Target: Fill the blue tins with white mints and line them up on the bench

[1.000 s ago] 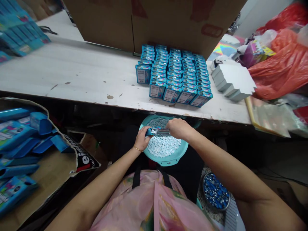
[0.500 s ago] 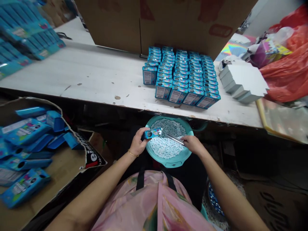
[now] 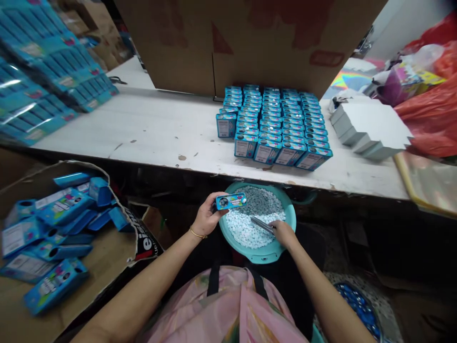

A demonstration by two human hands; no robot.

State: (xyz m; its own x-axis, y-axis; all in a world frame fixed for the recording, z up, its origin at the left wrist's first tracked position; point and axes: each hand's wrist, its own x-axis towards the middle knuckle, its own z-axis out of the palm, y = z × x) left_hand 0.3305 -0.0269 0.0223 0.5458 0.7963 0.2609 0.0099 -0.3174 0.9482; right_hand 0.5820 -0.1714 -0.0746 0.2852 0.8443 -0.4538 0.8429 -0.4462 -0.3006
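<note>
My left hand grips a small blue "Caramelo" candy tin above the basin's left side. My right hand holds a narrow metal scoop, its tip pointing left over the candies. Both hands are above a round teal plastic basin. Pale blue-and-white candies fill its near part, and greyer candies lie toward the far side. The tin and scoop are apart.
Rows of upright blue tins stand on a chipped white table before a cardboard box. Wrapped tin packs lie far left, a carton of blue tins near left, white card and red bags right.
The tin and scoop were joined, then came apart. My right hand has dropped lower over the candies, and the view has tilted and shifted slightly.
</note>
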